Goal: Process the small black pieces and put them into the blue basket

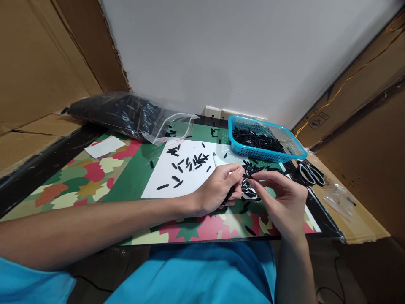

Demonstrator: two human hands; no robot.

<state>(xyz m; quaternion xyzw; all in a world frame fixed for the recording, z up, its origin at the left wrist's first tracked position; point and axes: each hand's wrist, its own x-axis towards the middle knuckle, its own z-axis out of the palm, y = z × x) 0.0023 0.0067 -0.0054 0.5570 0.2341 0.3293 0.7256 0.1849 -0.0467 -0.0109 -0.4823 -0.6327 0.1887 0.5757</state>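
My left hand [217,190] is closed over the table, with small dark pieces [228,196] showing under its curled fingers. Between its thumb and forefinger and the fingertips of my right hand [284,196] is a slim black piece [247,177], pinched by both hands. What kind of part it is I cannot make out. Just behind and below the fingertips lies a pile of similar black pieces [249,192], partly hidden by my hands. More loose black pieces [199,160] are scattered over a white sheet [158,179] to the left.
A blue plastic basket [262,153] full of black pieces stands behind my right hand. Scissors [311,173] and a small clear bag [338,202] lie at the right. At the back left rests a large zip bag [126,114] of dark contents. Cardboard [363,105] and a wall [205,55] enclose the table.
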